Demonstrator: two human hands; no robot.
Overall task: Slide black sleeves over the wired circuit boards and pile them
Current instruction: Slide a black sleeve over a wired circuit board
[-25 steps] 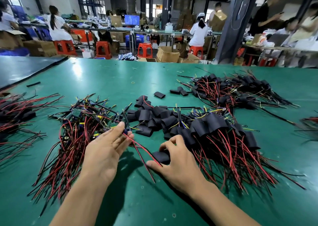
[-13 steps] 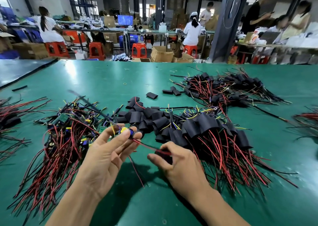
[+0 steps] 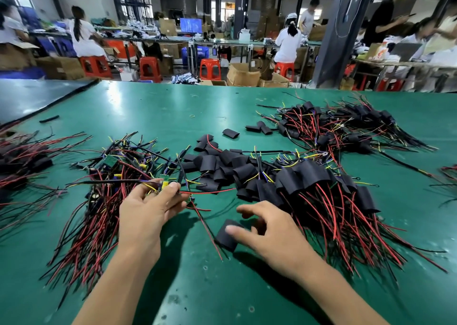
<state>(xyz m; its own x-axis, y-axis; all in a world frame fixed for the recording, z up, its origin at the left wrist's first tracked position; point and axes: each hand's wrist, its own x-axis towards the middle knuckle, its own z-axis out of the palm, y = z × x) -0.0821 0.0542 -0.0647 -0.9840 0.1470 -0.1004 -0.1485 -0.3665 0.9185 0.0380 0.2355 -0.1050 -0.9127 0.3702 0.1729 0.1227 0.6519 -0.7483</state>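
My left hand (image 3: 148,208) pinches a small wired circuit board (image 3: 165,181) just above the green table (image 3: 173,117); its red and black leads trail right and down. My right hand (image 3: 269,230) holds a flat black sleeve (image 3: 226,234) between thumb and fingers, a short way right of the board. A heap of bare wired boards (image 3: 108,176) lies to the left. Loose black sleeves (image 3: 217,164) lie in the middle, running into a pile of sleeved boards (image 3: 316,183) on the right.
Another heap of sleeved boards (image 3: 346,126) lies at the far right, and a further bundle (image 3: 22,161) at the left edge. A dark table (image 3: 29,99) adjoins at the back left. Seated workers, red stools and cartons fill the hall behind.
My left hand has lifted the board and drawn it slightly right. My right hand has let go of the red wire and now shows the black sleeve between thumb and fingers.
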